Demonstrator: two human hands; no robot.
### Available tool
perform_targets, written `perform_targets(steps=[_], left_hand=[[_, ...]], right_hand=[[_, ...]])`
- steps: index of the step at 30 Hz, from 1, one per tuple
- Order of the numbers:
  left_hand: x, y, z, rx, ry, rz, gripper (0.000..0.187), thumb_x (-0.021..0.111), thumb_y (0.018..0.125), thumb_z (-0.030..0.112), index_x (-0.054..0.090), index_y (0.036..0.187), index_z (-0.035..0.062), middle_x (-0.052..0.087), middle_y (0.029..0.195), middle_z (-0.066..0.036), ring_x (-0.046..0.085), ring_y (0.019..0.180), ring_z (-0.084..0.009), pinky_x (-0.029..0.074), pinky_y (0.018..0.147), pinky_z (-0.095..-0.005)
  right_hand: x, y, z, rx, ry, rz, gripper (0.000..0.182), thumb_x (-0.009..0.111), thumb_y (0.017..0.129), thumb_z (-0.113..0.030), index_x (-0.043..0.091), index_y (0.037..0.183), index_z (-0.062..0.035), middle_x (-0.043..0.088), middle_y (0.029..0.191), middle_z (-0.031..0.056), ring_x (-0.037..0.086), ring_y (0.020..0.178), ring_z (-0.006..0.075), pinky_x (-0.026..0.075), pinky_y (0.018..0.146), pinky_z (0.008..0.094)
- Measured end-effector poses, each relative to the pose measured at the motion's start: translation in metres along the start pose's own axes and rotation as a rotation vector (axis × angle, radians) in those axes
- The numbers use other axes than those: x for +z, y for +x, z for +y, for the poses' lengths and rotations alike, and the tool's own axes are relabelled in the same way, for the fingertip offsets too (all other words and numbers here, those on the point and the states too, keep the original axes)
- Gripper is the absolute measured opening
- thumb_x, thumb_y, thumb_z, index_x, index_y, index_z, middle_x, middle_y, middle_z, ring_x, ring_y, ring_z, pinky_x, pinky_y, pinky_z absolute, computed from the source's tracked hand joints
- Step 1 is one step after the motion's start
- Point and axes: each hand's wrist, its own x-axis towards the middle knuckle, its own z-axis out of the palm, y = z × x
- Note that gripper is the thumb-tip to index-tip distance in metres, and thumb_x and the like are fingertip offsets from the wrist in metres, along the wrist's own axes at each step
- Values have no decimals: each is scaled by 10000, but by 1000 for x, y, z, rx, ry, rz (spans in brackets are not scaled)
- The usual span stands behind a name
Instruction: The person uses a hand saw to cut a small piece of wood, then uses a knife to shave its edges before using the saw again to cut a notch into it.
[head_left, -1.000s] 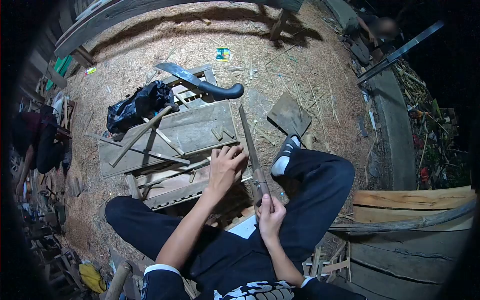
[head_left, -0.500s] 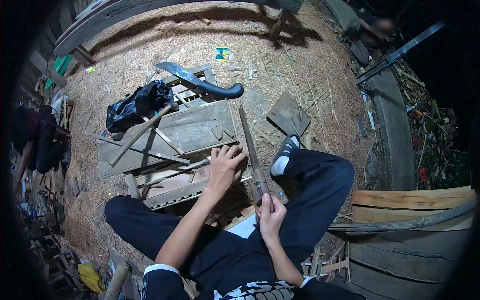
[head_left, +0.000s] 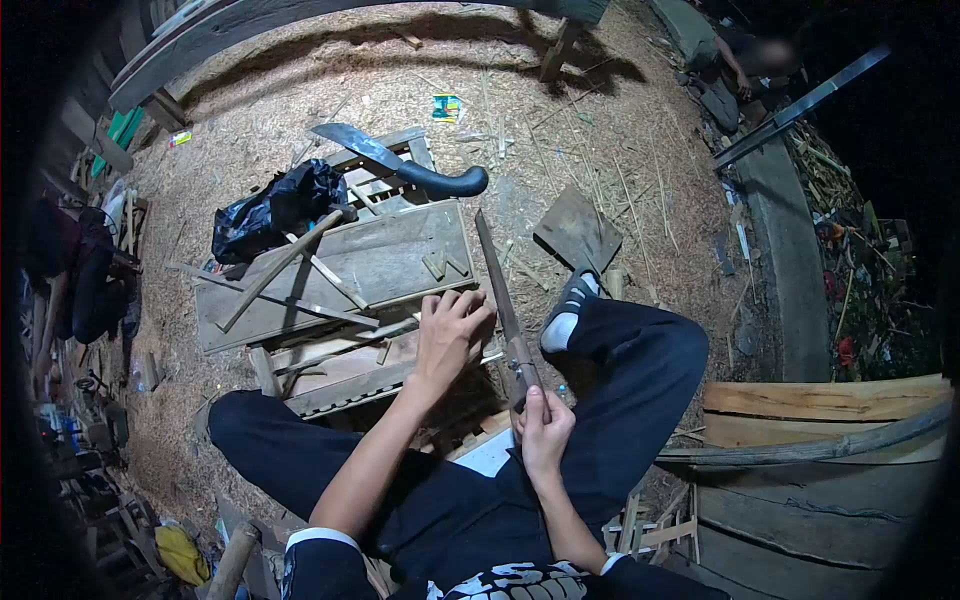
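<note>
My right hand (head_left: 545, 430) is wrapped round the wooden handle of a long, narrow knife (head_left: 496, 270). Its dark blade points away from me, tilted a little left. Close to the left of the blade, my left hand (head_left: 452, 335) is held back-up with its fingers curled. The fingertips are hidden, so whatever they grip cannot be made out. Beneath and beyond that hand lies a low wooden bench (head_left: 400, 250). Wooden sticks (head_left: 283, 268) and short offcuts (head_left: 435, 265) rest on it. At its far side lies a machete (head_left: 375, 152) with a black curved handle.
A black plastic bag (head_left: 280, 205) sits on the bench's far left. A square board (head_left: 578, 228) lies near my foot. Wooden planks (head_left: 820, 510) are at the right. One person (head_left: 90, 270) is at the left edge, another (head_left: 745, 75) at the top right. Shavings cover the ground.
Both my hands and the knife are almost unmoved. At the top right, the other person's arm has come into clearer view. The person at the left has shifted slightly.
</note>
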Motion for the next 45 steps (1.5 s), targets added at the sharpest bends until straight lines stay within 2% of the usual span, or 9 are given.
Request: perform_targets(steps=[2, 4, 16, 19, 38, 44, 45], left_hand=[[0, 1, 0, 5, 5, -1, 345, 749, 766, 137, 714, 1109, 155, 668, 1221, -34, 596, 1111, -255, 414, 919, -430], [-1, 2, 0, -7, -14, -26, 360, 753, 760, 129, 715, 1117, 157, 669, 1217, -38, 596, 1110, -258, 414, 925, -431], [0, 1, 0, 4, 1, -23, 391, 771, 752, 146, 713, 1139, 153, 661, 1232, -46, 588, 1125, -264, 418, 929, -436], [2, 1, 0, 13, -25, 17, 353, 783, 747, 160, 696, 1089, 151, 650, 1210, -53, 586, 1099, -269, 416, 931, -447], [0, 1, -1, 5, 5, -11, 410, 799, 716, 158, 683, 1109, 167, 630, 1199, -45, 572, 1102, -256, 412, 917, -443], [-4, 2, 4, -13, -24, -48, 439, 775, 698, 121, 700, 1130, 140, 650, 1240, -44, 574, 1149, -268, 412, 936, -434], [-5, 2, 5, -5, -15, -42, 442, 777, 695, 118, 700, 1130, 139, 649, 1241, -46, 574, 1149, -268, 412, 936, -435]], right_hand=[[-1, 4, 8, 7, 10, -4, 479, 623, 1033, -326, 523, 704, 6, 444, 618, -14, 409, 611, 81, 335, 539, 339], [0, 9, 14, -92, 10, -12, 444, 599, 1068, -298, 473, 706, -74, 432, 572, -48, 401, 458, 36, 326, 419, 235], [-3, 0, -12, 10, 55, -15, 454, 593, 1071, -319, 475, 711, -69, 426, 568, -47, 401, 465, 35, 334, 415, 232], [-4, -4, -15, -15, 29, -18, 456, 591, 1072, -318, 480, 708, -66, 429, 564, -44, 404, 462, 36, 335, 418, 231], [-4, -3, -7, -54, -65, -16, 458, 596, 1067, -311, 492, 696, -65, 452, 566, -40, 421, 466, 36, 337, 422, 240], [-7, -2, -2, -100, -83, -6, 462, 597, 1067, -311, 484, 688, -74, 455, 562, -40, 429, 460, 36, 331, 423, 236], [-6, -5, -4, -63, -76, 3, 462, 612, 1049, -313, 513, 703, -22, 442, 578, -13, 410, 533, 62, 327, 477, 292]])
